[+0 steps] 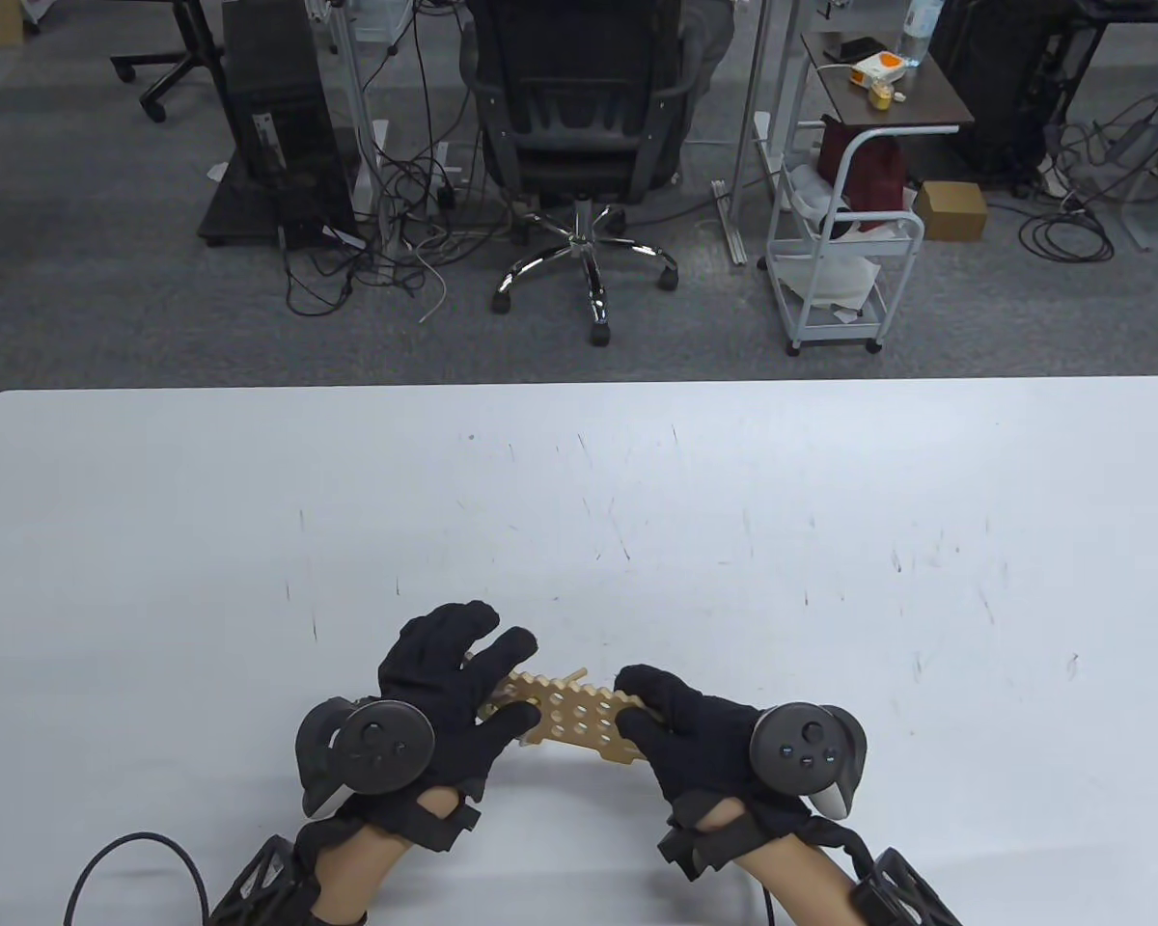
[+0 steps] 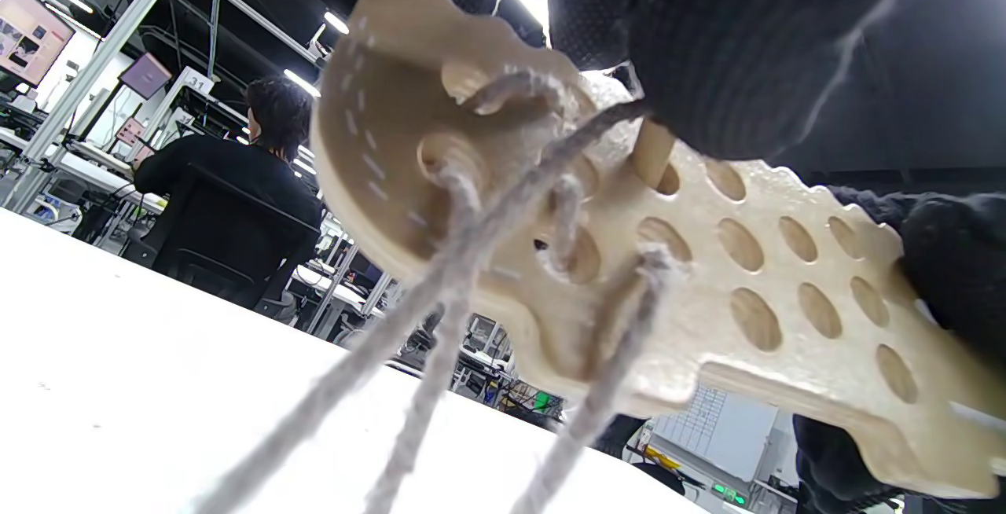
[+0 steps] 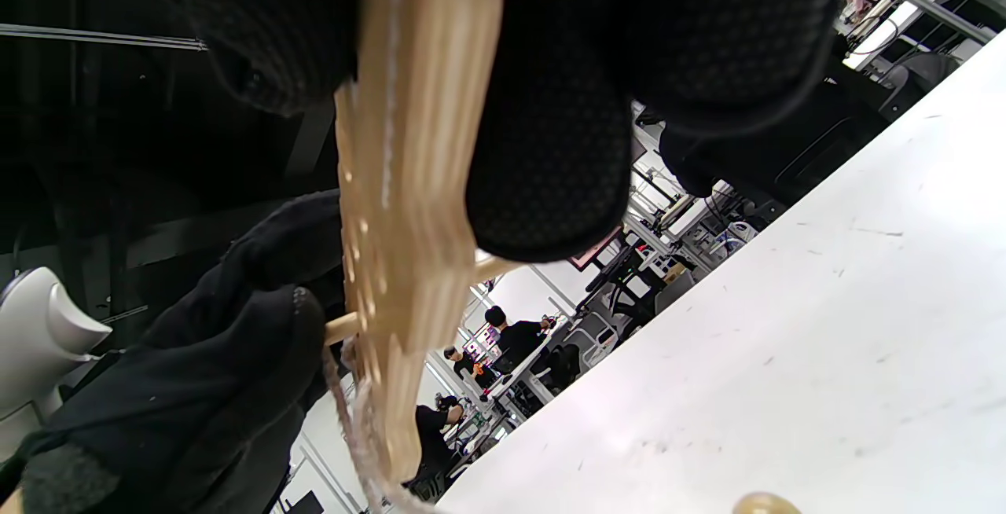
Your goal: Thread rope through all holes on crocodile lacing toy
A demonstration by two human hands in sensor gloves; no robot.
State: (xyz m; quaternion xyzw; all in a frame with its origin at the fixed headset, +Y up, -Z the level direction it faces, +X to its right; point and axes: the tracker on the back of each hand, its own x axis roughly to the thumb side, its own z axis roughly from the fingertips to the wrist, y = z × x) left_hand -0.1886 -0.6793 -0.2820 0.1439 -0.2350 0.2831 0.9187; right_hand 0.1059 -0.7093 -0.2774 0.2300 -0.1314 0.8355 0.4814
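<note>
The wooden crocodile lacing toy [image 1: 571, 719] is held in the air just above the tabletop [image 1: 733, 502], close to its near edge and a little left of the middle. Both hands hold it, one at each end.

The left hand [image 1: 439, 694] grips the head end. In the table view its fingers [image 1: 487, 656] lie over the top of the wood with the thumb coming from the near side. The right hand [image 1: 695, 738] grips the tail end; in the right wrist view its fingers [image 3: 550, 145] are closed on the thin edge of the board, pinching it from both sides.

About the progress: in the left wrist view the grey rope [image 2: 448, 294] passes through a few holes near the head, and three strands hang down from there toward the tabletop. I count perhaps three or four holes with rope in them, but the strands cross each other, so I cannot say the exact number. The many holes along the body toward the tail are all bare. So I judge the task is only at its beginning, and most of the lacing is left to do. A short wooden peg [image 2: 652, 156], maybe the rope's needle tip, seems to stand at a hole under the left fingers, though I cannot tell this surely.
</note>
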